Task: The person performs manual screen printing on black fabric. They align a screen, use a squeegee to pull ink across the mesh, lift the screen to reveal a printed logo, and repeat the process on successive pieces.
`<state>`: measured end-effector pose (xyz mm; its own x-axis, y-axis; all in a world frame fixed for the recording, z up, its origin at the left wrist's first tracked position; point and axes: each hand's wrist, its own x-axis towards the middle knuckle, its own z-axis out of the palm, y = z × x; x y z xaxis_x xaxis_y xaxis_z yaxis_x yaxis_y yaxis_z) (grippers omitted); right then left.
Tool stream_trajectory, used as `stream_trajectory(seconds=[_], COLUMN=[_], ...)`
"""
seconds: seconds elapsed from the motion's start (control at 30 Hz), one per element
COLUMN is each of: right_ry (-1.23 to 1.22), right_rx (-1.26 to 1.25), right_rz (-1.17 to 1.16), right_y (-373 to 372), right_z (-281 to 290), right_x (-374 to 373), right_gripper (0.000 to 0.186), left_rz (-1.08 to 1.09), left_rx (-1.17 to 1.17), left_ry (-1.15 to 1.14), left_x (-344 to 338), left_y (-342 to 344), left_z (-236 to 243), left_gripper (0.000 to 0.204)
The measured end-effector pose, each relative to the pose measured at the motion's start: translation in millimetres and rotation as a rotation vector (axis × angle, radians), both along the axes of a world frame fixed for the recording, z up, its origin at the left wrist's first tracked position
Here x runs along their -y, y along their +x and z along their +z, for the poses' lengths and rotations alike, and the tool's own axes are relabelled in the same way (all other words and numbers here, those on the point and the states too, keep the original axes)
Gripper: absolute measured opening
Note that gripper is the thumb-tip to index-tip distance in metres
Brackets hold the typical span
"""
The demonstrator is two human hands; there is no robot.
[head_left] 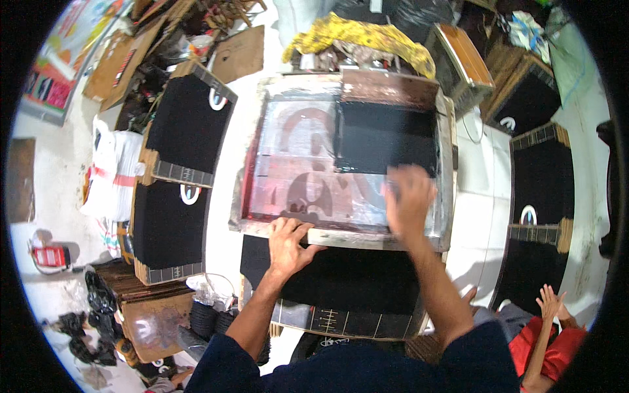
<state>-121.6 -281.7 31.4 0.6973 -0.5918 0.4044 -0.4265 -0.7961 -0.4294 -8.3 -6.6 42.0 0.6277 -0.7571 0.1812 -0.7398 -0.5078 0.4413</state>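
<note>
A framed printing screen (262, 226) lies in front of me, its mesh pale and pinkish with large curved shapes. Over its far right part is a glossy black rectangle (386, 137), with a brownish board (390, 90) along the far side. At the near edge, my left hand (288, 245) grips the frame, fingers over the rim and thumb to the right. My right hand (411, 196) is over the right part of the mesh, below the black rectangle. Its fingers look curled but are blurred; a dark bit shows beside them, too smeared to name.
Black sheets on boards lie at left (177, 223), at right (540, 173) and under the screen's near side (341, 281). Beyond the screen is a stained yellow cloth (360, 39). Another person in a red top (550, 347) is at lower right, hands raised.
</note>
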Motion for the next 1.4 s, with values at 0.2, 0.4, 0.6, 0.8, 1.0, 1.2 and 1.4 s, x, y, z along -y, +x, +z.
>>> stream_trajectory(seconds=[0.2,0.4,0.6,0.8,1.0,1.2,1.4], right_ry=[-0.305,-0.508,-0.176,-0.109,-0.138,-0.131,-0.130], right_rx=[0.119,0.182,0.037,-0.035,-0.082,-0.091,-0.071], right_rz=[-0.042,-0.096,-0.229,-0.183,-0.211,-0.233,-0.218], right_y=[-35.0,29.6,80.0,110.5,120.2,121.8,130.1], right_z=[82.8,227.1,315.4,357.4,364.9,370.9,378.0], right_x=[-59.0,-7.9,30.5,72.3,85.2,90.7,102.7], right_gripper=[0.044,0.031,0.064,0.070,0.069,0.072,0.072], left_rz=[-0.150,0.349,0.817,0.910,1.121,0.969,0.689], left_rx=[0.142,0.401,-0.429,-1.143,-0.797,-0.971,-0.588], left_ry=[-0.109,-0.603,0.241,-0.142,-0.095,-0.318,0.422], left_x=[6.5,-49.8,-287.8,-389.3,-384.7,-398.5,-392.3], left_y=[31.5,68.9,4.3,-180.9,-200.0,-205.9,-209.1], left_z=[122.8,120.2,-174.1,-290.9,-279.0,-287.5,-274.3], left_gripper=[0.069,0.069,0.032,0.036,0.030,0.027,0.051])
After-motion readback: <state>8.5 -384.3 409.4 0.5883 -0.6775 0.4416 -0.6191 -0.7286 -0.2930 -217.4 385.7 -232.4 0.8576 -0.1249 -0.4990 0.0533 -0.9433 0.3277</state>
